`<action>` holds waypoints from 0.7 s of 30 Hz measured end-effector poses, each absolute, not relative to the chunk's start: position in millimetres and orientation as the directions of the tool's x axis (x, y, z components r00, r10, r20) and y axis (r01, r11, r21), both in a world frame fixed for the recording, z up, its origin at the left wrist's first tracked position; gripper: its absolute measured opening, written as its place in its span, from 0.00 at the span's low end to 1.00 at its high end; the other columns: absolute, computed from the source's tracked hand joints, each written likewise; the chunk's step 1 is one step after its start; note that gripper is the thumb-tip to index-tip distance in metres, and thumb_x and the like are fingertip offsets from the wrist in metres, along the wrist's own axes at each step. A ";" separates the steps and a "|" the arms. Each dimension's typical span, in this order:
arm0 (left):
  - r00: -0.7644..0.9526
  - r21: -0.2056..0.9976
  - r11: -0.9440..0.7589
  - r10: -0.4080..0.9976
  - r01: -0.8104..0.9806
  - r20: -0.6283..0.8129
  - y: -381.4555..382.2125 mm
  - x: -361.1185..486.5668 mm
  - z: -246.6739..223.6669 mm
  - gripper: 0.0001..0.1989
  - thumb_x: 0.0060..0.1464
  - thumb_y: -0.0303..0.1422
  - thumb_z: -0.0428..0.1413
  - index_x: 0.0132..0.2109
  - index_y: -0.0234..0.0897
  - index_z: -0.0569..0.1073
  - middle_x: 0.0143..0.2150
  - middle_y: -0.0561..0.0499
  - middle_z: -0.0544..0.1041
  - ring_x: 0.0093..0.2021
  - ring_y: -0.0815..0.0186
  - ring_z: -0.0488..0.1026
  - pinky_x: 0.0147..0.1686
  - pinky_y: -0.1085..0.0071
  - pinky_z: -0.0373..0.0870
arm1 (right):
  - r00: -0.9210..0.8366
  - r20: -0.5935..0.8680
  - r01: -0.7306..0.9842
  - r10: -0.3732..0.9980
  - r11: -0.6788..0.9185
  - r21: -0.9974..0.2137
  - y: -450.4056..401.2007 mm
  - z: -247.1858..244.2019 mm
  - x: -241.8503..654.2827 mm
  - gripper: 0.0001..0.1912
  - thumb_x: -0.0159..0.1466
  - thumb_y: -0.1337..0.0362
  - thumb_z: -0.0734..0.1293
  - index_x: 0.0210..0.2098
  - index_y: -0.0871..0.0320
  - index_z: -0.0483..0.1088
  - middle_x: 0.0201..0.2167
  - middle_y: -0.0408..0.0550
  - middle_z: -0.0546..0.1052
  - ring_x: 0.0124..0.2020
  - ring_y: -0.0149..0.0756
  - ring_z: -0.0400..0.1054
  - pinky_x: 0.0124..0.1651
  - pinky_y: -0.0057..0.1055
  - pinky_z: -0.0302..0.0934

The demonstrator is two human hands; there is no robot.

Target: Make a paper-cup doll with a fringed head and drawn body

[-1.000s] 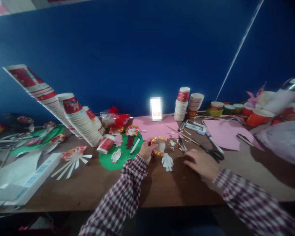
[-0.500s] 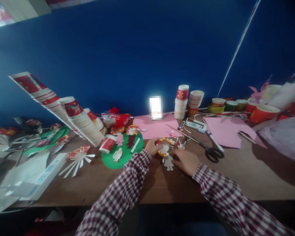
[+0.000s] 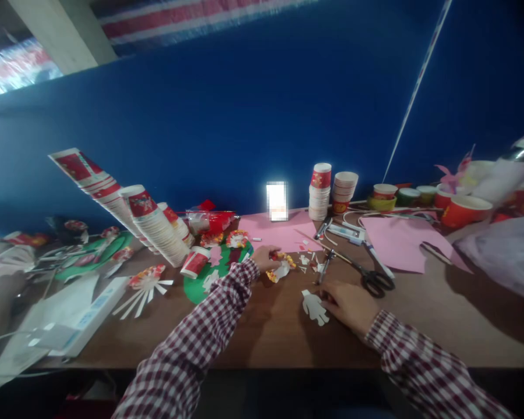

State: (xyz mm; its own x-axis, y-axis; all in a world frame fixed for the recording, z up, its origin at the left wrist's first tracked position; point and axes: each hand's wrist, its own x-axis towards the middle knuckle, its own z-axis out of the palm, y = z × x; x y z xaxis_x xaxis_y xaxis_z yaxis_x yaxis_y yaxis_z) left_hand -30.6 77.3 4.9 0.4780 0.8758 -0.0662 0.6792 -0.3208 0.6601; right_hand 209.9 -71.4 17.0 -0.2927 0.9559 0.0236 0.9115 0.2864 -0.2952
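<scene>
My left hand (image 3: 264, 260) has its fingers closed at the upper left of a ring-shaped piece with red and yellow edging (image 3: 291, 262), tilted over the brown table. Low and to the right, my right hand (image 3: 349, 304) pinches the right edge of a white paper figure cutout (image 3: 315, 308). Between the hands and beyond them lie small white paper scraps (image 3: 303, 261) and a pen (image 3: 325, 267). The cutout and the ring are apart.
Black scissors (image 3: 378, 283) lie right of my right hand. A green disc (image 3: 196, 286) with cutouts sits left. Tall cup stacks (image 3: 157, 233) lean at the left; shorter stacks (image 3: 319, 195) stand behind. Pink sheets (image 3: 402, 244) lie farther back. A blurred shape (image 3: 0, 297) shows at the left edge.
The hands have moved apart. My left hand has shifted left with the ring, and my right hand has come right and nearer with the white cutout, which was below the ring.
</scene>
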 end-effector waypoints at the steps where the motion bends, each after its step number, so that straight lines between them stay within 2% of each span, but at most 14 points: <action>1: 0.469 0.627 -0.349 0.883 0.696 -0.029 75.5 -32.4 8.2 0.16 0.60 0.37 0.53 0.53 0.34 0.67 0.51 0.45 0.70 0.47 0.60 0.71 0.45 0.58 0.72 | -0.292 0.047 0.912 0.955 0.293 -0.288 -71.9 17.8 211.4 0.04 0.59 0.65 0.65 0.35 0.56 0.71 0.33 0.46 0.76 0.32 0.36 0.70 0.32 0.29 0.55; 5: 0.448 0.475 -0.457 0.883 0.752 0.141 54.0 -35.2 17.3 0.17 0.60 0.37 0.53 0.54 0.35 0.67 0.54 0.44 0.68 0.51 0.58 0.69 0.49 0.54 0.69 | -0.293 0.161 0.916 0.942 0.325 -0.235 -70.0 19.5 214.1 0.07 0.62 0.67 0.64 0.39 0.57 0.72 0.39 0.51 0.75 0.41 0.41 0.68 0.43 0.35 0.58; 8: 0.532 0.373 -0.557 0.828 0.742 0.178 28.3 -32.2 15.2 0.13 0.58 0.34 0.55 0.49 0.37 0.71 0.48 0.46 0.74 0.50 0.60 0.70 0.53 0.56 0.65 | -0.328 0.218 0.907 0.919 0.370 -0.198 -64.6 14.9 215.0 0.11 0.61 0.69 0.65 0.43 0.55 0.73 0.43 0.50 0.74 0.46 0.43 0.65 0.48 0.38 0.58; 9: 0.566 0.338 -0.592 0.804 0.732 0.182 20.8 -30.8 13.0 0.12 0.57 0.32 0.56 0.48 0.39 0.72 0.48 0.48 0.75 0.50 0.60 0.70 0.56 0.56 0.62 | -0.345 0.229 0.901 0.910 0.390 -0.191 -62.5 12.4 215.4 0.12 0.61 0.69 0.66 0.44 0.54 0.73 0.44 0.49 0.74 0.46 0.43 0.64 0.49 0.38 0.58; 11: 0.607 0.270 -0.636 0.771 0.723 0.193 10.2 -28.7 8.4 0.16 0.56 0.27 0.54 0.52 0.44 0.70 0.51 0.50 0.75 0.53 0.60 0.69 0.61 0.51 0.52 | -0.376 0.246 0.889 0.893 0.423 -0.178 -59.0 7.0 216.8 0.13 0.61 0.69 0.66 0.45 0.53 0.73 0.45 0.48 0.74 0.47 0.41 0.64 0.49 0.36 0.59; 14: 0.628 0.192 -0.655 0.755 0.731 0.189 6.6 -30.1 4.3 0.19 0.56 0.23 0.52 0.53 0.44 0.70 0.51 0.49 0.75 0.51 0.58 0.71 0.62 0.46 0.44 | -0.387 0.266 0.884 0.883 0.437 -0.165 -56.8 1.5 221.7 0.11 0.62 0.69 0.65 0.43 0.55 0.73 0.44 0.48 0.74 0.46 0.39 0.65 0.50 0.35 0.59; 17: 0.631 0.143 -0.654 0.755 0.743 0.179 11.5 -37.9 5.4 0.20 0.56 0.20 0.49 0.51 0.43 0.72 0.50 0.48 0.76 0.51 0.56 0.71 0.62 0.46 0.44 | -0.365 0.283 0.895 0.887 0.418 -0.156 -58.4 0.7 231.1 0.09 0.62 0.69 0.65 0.41 0.56 0.73 0.42 0.48 0.75 0.44 0.39 0.65 0.48 0.36 0.60; 21: 0.627 0.116 -0.647 0.761 0.754 0.167 18.1 -49.8 10.2 0.20 0.52 0.18 0.49 0.47 0.44 0.74 0.48 0.48 0.77 0.51 0.56 0.72 0.62 0.46 0.45 | -0.331 0.292 0.909 0.897 0.386 -0.156 -60.5 0.7 245.6 0.10 0.62 0.69 0.65 0.43 0.55 0.72 0.41 0.48 0.74 0.44 0.39 0.65 0.48 0.36 0.59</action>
